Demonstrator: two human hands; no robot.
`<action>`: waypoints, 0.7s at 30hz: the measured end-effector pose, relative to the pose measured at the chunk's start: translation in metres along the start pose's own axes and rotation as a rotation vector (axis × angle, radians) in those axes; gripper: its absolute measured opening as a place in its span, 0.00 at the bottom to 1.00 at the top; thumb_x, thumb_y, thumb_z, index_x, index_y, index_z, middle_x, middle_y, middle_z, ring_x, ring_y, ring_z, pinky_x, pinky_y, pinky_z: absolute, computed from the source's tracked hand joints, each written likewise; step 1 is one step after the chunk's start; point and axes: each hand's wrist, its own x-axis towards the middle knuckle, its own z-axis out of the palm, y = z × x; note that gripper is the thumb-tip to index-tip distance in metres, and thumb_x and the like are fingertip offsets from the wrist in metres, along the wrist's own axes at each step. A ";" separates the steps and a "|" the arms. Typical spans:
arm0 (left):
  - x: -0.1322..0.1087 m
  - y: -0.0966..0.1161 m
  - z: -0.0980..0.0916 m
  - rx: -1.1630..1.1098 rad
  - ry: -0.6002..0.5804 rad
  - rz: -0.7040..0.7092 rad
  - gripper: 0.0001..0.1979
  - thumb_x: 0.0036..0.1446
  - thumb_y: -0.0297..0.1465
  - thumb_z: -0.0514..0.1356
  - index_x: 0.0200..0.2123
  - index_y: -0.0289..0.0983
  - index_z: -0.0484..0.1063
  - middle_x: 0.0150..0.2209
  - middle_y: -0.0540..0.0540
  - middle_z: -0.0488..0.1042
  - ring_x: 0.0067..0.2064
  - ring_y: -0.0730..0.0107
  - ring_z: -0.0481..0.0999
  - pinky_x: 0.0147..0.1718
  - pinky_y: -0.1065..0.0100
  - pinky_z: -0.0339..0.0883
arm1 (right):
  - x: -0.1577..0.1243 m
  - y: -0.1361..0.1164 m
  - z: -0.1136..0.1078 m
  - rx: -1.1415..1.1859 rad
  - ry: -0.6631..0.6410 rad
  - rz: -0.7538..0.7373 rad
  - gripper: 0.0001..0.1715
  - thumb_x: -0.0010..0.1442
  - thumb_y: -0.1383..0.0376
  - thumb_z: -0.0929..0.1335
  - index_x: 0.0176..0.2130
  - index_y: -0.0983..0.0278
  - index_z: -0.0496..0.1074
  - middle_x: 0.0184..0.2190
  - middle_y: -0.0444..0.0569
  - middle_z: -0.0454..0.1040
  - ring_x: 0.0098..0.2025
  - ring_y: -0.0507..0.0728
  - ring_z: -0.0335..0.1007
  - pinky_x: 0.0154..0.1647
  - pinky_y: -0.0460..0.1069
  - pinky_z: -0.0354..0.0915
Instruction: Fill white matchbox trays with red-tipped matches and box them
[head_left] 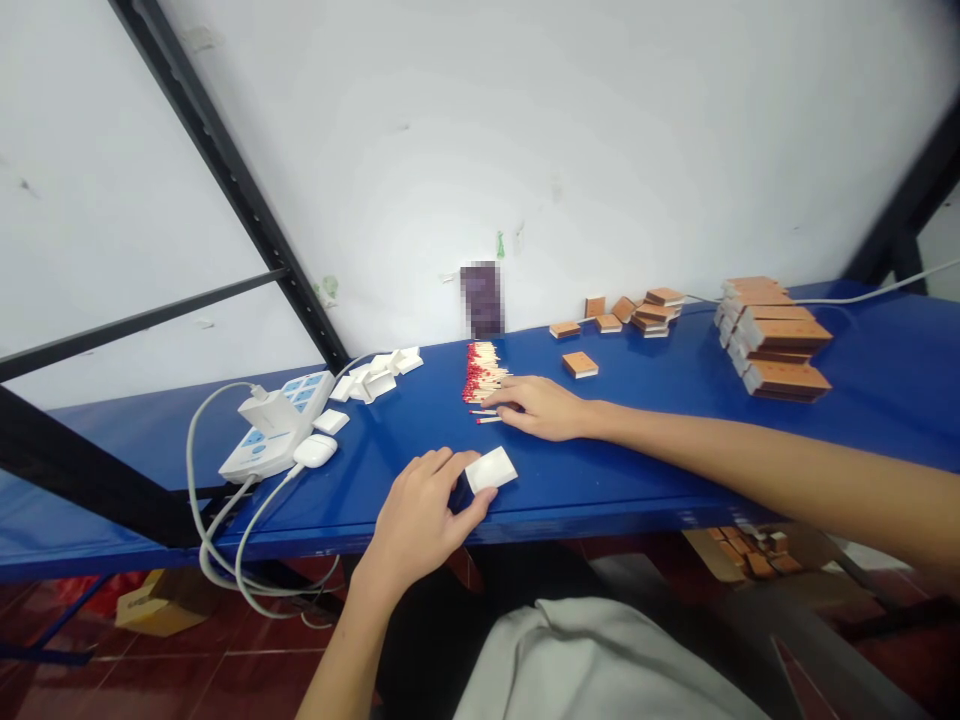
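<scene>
One white tray (493,470) pinched in the left hand (421,508); right hand (546,408) at matches (482,372), grip unclear; carton (159,608) print unreadable.

Decent lane on the blue table (420,410) between the match pile (481,375) and the loose white trays (371,380), running right back to the wall (390,200). Farther left is a mess though: power strip (241,458), cables (192,450) looping off the front edge, plus a black post (90,475). Gap between the two hands is kinda narrow, with the tray (493,470) in the left hand (431,505) poking into it. Good room between the lone matchbox (580,366) and the big stack (784,345), but the right arm (712,458) blocks it from the near side.
</scene>
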 end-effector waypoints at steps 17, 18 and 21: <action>0.000 0.001 0.000 0.012 0.013 -0.003 0.17 0.67 0.42 0.55 0.51 0.40 0.73 0.37 0.44 0.73 0.43 0.56 0.74 0.41 0.60 0.66 | 0.001 0.002 -0.002 -0.069 -0.149 -0.041 0.27 0.70 0.57 0.58 0.64 0.56 0.66 0.45 0.55 0.71 0.43 0.61 0.69 0.43 0.54 0.63; 0.000 0.001 0.000 0.010 0.013 -0.001 0.17 0.67 0.42 0.56 0.51 0.40 0.73 0.37 0.44 0.73 0.43 0.57 0.74 0.41 0.60 0.66 | 0.001 0.002 -0.002 -0.057 -0.140 -0.047 0.27 0.70 0.57 0.58 0.63 0.56 0.67 0.44 0.54 0.71 0.43 0.61 0.69 0.43 0.53 0.63; 0.001 0.001 0.000 0.011 0.015 0.003 0.16 0.67 0.42 0.55 0.51 0.40 0.73 0.37 0.45 0.73 0.42 0.57 0.73 0.41 0.60 0.66 | 0.000 0.003 -0.002 -0.025 -0.118 -0.056 0.25 0.70 0.57 0.59 0.62 0.55 0.68 0.44 0.54 0.71 0.44 0.61 0.68 0.43 0.53 0.63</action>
